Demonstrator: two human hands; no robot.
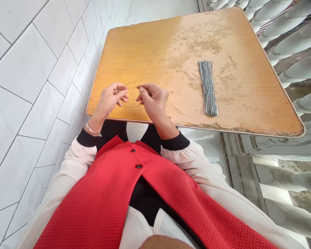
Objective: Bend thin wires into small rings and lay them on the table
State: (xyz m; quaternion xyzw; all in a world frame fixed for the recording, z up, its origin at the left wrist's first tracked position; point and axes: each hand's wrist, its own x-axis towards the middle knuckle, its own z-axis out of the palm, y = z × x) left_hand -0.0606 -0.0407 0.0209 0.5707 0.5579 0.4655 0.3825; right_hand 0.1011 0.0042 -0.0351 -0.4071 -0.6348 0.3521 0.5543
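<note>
A thin, bent wire [131, 106] curves between my hands above the near left part of the table. My left hand [113, 96] pinches it between thumb and fingertips, and one end sticks up to the right. Opposite, my right hand [154, 100] has thumb and forefinger pressed together, with a short tip of wire showing at the fingertips. Whether both visible tips belong to one wire I cannot tell. Farther right on the tabletop lies a bundle of straight grey wires [208, 88], apart from both hands.
The wooden table [145, 48] has worn, peeling patches and a chipped near edge. A white tiled wall [36, 86] runs close along the left. White balusters [287, 45] stand along the right side.
</note>
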